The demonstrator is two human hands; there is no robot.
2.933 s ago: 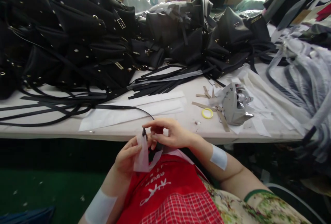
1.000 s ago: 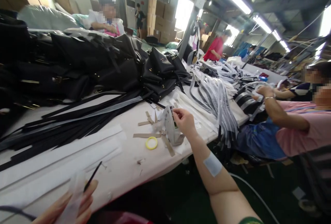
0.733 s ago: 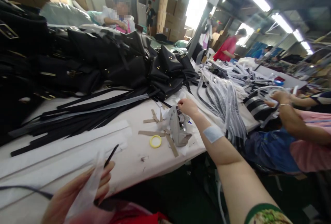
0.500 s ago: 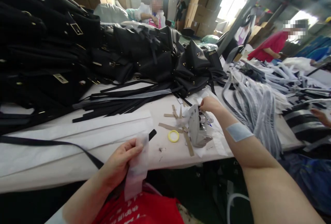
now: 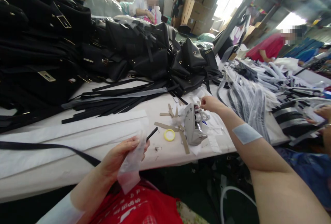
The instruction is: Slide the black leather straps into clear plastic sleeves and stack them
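Observation:
My left hand (image 5: 119, 155) is closed on the end of a long black strap (image 5: 46, 147) and a translucent white plastic sleeve (image 5: 130, 167) that hangs below my fingers, just off the white table's (image 5: 160, 156) front edge. The strap's tip (image 5: 152, 134) sticks out past my fingers. My right hand (image 5: 210, 103) reaches across the table with fingers pinched at the top of a crumpled grey bag of small metal parts (image 5: 193, 127); what the fingers hold is too small to make out. A yellow ring (image 5: 169, 135) lies left of that bag.
Black handbags (image 5: 77, 51) are piled along the back, with loose black straps (image 5: 116, 96) and white paper strips (image 5: 77, 130) before them. Grey wrapped straps (image 5: 248, 103) lie at right. Another person's hand (image 5: 323, 113) is at far right; more people are behind.
Both hands were together at my lap on the strap end. My right hand has since reached out to the grey bag of parts, while the left kept the strap and sleeve.

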